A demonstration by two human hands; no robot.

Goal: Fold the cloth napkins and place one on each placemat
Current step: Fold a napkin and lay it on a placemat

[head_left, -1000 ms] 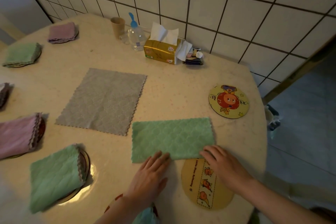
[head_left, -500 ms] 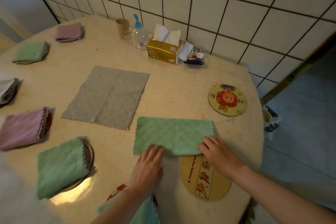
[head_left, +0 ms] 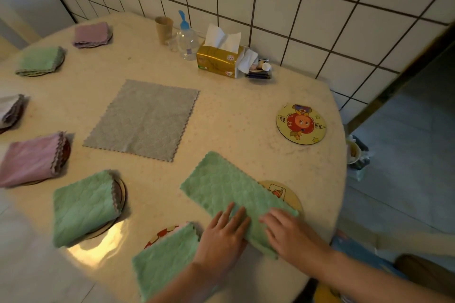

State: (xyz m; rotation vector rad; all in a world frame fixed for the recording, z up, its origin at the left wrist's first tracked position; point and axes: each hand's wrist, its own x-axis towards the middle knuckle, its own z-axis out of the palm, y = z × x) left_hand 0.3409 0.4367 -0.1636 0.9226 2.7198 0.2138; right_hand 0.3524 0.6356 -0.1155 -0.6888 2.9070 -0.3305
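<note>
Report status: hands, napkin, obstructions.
Left hand and right hand flat on the half-folded green napkin, near end. It partly covers a round placemat. Grey napkin unfolded, apart. Nothing in the way.

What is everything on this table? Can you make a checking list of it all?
Surface: round cream table, shiny glare at the near edge.
Job's things: half-folded green napkin partly over one placemat; grey napkin lying flat, unfolded; cartoon placemat bare; folded pink and green napkins on mats along the left.
Clutter: tissue box, clear bottle, brown cup.
Hands: left hand and right hand pressing flat on the green napkin.
Cables: nothing seen.
Surroundings: tiled wall, grey floor at right.
</note>
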